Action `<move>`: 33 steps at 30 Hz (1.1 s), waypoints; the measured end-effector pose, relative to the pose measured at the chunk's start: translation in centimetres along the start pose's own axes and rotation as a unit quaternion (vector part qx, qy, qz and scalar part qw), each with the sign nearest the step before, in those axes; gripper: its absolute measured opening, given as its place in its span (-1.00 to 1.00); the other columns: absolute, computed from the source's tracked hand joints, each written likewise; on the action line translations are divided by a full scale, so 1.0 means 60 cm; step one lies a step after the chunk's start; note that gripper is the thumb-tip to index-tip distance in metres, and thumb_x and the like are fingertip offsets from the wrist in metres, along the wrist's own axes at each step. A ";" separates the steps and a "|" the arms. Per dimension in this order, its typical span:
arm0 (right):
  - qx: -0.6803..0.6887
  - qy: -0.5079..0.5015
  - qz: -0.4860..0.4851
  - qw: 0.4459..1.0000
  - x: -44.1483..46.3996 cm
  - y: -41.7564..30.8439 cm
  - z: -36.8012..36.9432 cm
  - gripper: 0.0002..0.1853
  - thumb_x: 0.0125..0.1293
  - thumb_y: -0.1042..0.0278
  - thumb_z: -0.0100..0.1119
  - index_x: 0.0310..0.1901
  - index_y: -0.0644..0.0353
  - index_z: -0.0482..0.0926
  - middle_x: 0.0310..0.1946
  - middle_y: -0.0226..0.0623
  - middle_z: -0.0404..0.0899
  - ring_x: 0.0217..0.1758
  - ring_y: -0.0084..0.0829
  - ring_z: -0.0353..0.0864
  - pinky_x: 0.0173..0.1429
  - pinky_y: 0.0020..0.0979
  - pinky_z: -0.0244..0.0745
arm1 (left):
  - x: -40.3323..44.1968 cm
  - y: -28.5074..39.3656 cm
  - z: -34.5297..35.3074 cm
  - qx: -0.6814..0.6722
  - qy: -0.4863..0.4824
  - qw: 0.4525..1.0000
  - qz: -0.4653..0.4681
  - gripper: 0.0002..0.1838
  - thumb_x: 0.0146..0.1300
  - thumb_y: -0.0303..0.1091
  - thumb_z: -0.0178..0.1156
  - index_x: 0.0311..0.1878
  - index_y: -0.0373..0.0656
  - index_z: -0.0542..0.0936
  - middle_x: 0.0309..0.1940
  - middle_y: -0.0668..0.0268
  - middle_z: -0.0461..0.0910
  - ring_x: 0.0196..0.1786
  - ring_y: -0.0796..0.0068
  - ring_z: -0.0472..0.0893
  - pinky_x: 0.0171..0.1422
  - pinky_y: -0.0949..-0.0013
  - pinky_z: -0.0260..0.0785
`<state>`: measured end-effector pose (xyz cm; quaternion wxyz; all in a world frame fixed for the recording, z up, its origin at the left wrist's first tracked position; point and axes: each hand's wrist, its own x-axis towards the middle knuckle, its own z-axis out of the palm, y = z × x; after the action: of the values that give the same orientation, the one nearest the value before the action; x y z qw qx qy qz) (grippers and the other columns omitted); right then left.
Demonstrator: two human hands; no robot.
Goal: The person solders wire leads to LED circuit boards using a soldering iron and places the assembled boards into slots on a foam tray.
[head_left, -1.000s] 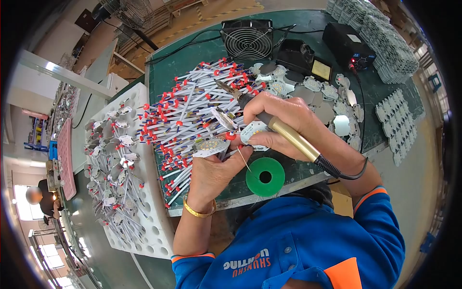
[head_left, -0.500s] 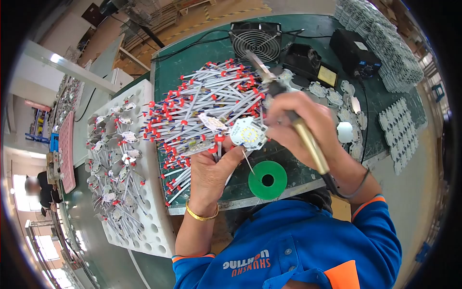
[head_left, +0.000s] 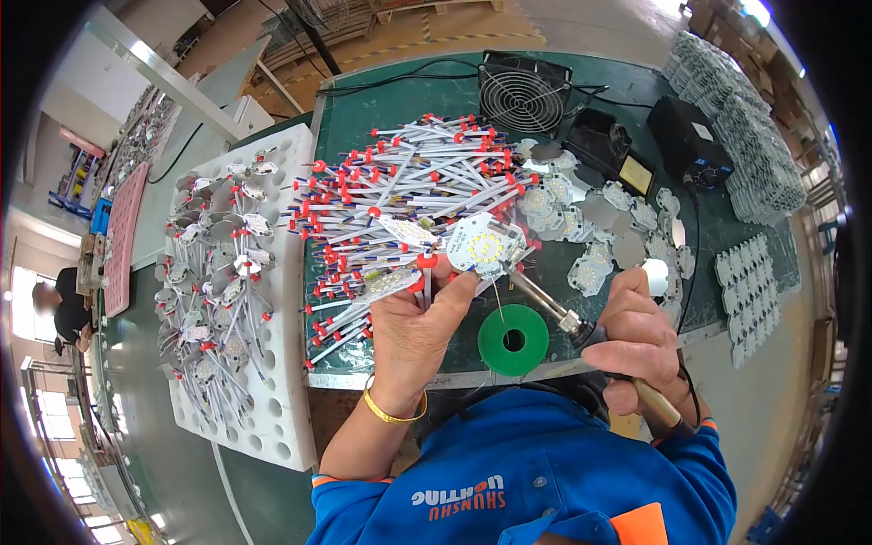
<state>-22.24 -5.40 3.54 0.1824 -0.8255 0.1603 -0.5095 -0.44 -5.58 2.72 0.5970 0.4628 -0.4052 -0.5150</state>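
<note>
My left hand (head_left: 420,313) is closed around wired stems with red collars, with round LED boards (head_left: 480,245) fanned out above the fingers. A thin solder wire runs from beside the thumb to a green spool (head_left: 513,340) near the table's front edge. My right hand (head_left: 639,341) grips a soldering iron (head_left: 545,300) with a gold handle; its metal tip reaches the lower right edge of the nearest board. Whether tip and board touch is too small to tell. Behind my left hand lies a pile of white tubes with red collars (head_left: 400,186).
Left stands a white foam tray (head_left: 289,363) of wired boards. Loose boards (head_left: 590,268) lie right of the pile. Farther back are a fan (head_left: 522,95), a black sponge holder (head_left: 598,136), a black power unit (head_left: 690,141) and stacked board panels (head_left: 740,127). Another person (head_left: 68,304) is at far left.
My right hand has swung right and down, and the iron has turned so its tip is now at the board. My left hand still holds the boards. The view has shifted slightly.
</note>
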 end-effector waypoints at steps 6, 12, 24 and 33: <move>-0.009 0.009 0.005 1.000 0.000 0.003 0.007 -0.74 0.07 0.28 0.14 -0.20 0.17 0.58 -0.69 -0.46 0.31 -0.64 -0.46 0.27 -0.37 -0.34 0.07 | -0.001 0.002 0.008 -0.002 -0.010 1.000 0.019 -0.87 0.09 -0.53 0.24 -0.27 -0.32 0.54 -0.44 0.40 0.52 -0.38 0.70 0.44 -0.27 0.58 0.32; -0.003 0.003 0.003 1.000 0.003 0.006 0.009 -0.75 0.00 0.33 0.16 -0.24 0.17 0.59 -0.70 -0.46 0.31 -0.66 -0.47 0.26 -0.39 -0.36 0.07 | -0.002 0.004 0.009 -0.014 -0.001 1.000 0.012 -0.85 0.09 -0.55 0.24 -0.25 -0.33 0.53 -0.43 0.37 0.53 -0.40 0.69 0.45 -0.29 0.58 0.33; -0.013 -0.006 0.020 1.000 0.007 0.008 0.014 -0.71 -0.12 0.48 0.16 -0.25 0.12 0.61 -0.71 -0.50 0.30 -0.67 -0.50 0.24 -0.39 -0.38 0.06 | -0.002 0.002 0.009 -0.008 0.021 1.000 0.004 -0.87 0.06 -0.57 0.25 -0.30 -0.33 0.55 -0.45 0.40 0.52 -0.40 0.72 0.43 -0.31 0.61 0.31; -0.084 -0.003 -0.030 0.996 0.001 0.016 0.023 -0.59 -0.36 0.50 0.17 -0.30 0.04 0.63 -0.73 -0.54 0.27 -0.66 -0.51 0.25 -0.37 -0.40 0.09 | 0.000 0.003 0.010 -0.014 0.030 0.999 -0.020 -0.88 0.02 -0.55 0.22 -0.31 -0.26 0.57 -0.51 0.40 0.52 -0.43 0.63 0.49 -0.24 0.49 0.34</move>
<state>-21.06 -6.05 2.57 0.0978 -0.8440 0.1772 -0.4967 -0.95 -5.62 3.06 0.6046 0.4781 -0.3705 -0.5183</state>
